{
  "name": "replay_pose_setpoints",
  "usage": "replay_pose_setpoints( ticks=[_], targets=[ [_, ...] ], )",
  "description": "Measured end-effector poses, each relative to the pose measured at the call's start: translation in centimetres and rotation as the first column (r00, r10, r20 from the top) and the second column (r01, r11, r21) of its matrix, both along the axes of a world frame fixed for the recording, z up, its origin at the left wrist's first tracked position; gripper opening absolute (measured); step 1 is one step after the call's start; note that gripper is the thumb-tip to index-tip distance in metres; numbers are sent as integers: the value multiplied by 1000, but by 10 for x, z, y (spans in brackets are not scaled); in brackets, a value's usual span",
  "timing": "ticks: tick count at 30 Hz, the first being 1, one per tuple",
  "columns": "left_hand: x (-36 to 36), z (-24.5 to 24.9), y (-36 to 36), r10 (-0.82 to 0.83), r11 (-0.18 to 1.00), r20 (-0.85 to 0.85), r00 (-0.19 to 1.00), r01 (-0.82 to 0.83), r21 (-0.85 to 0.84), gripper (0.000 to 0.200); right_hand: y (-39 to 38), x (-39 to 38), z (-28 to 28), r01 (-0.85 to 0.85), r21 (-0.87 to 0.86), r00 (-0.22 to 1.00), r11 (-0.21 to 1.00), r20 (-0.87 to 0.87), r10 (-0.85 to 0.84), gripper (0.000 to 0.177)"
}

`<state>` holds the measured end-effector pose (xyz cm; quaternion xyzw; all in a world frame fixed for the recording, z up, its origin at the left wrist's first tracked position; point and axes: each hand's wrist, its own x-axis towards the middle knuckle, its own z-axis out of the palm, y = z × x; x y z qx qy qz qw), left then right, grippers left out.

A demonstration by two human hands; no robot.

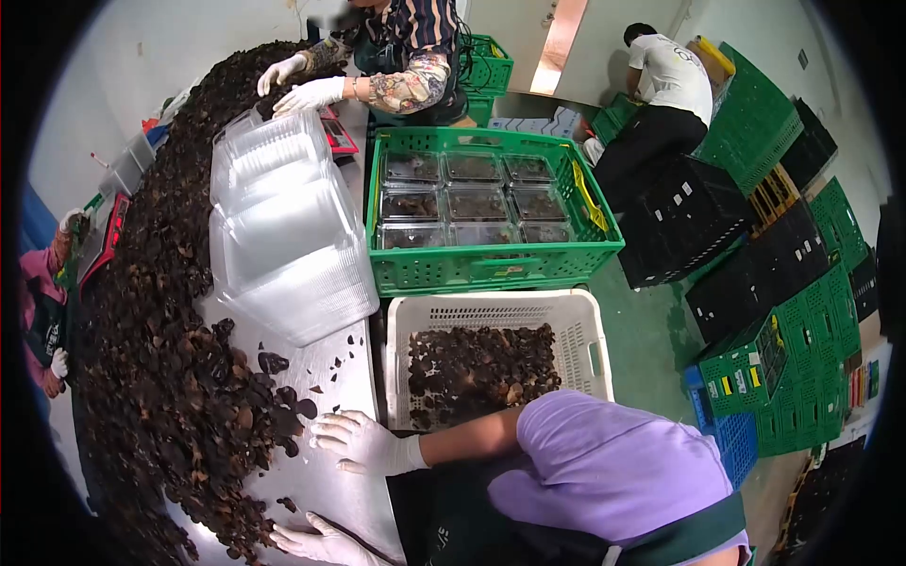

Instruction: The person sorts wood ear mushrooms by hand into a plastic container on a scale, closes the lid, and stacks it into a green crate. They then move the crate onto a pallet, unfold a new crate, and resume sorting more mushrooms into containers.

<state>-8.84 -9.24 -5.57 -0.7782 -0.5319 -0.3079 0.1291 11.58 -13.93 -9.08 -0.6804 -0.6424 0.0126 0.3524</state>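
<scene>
My right hand (363, 443), white-gloved, lies with fingers spread on the metal table (326, 377), beside a long heap of dark, wet-looking pieces resembling fungus (212, 396). Below it at the bottom edge, my left hand (326, 542), also gloved, has its fingers stretched towards the same heap. Neither hand visibly holds anything. Behind my right forearm stands a white perforated basket (593, 330) with loose dark pieces inside. Stacked clear plastic trays (293, 236) rest on the table above my hands in the view.
A green crate (495, 269) holds closed clear boxes. Across the top, a co-worker's gloved hands (307, 92) touch the heap; another co-worker (42, 311) is at far left beside a red scale (104, 241). A person (670, 80) bends near black and green crates (802, 377) at right.
</scene>
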Motion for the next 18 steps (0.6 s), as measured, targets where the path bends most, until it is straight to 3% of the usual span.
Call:
replay_pose_setpoints(
  ticks=[5,11,18],
  targets=[
    [-5,-6,3,40,999,-122,992,-39,14,56,2,-1,-5,-10,17,999,1000,-31,11,63],
    [-4,-15,5,36,998,-71,997,-32,60,53,-2,1,-1,-23,17,998,1000,-54,24,61],
    [-1,-5,3,54,994,-5,999,-54,-90,56,0,0,-9,-28,21,999,999,-29,29,53]
  ],
)
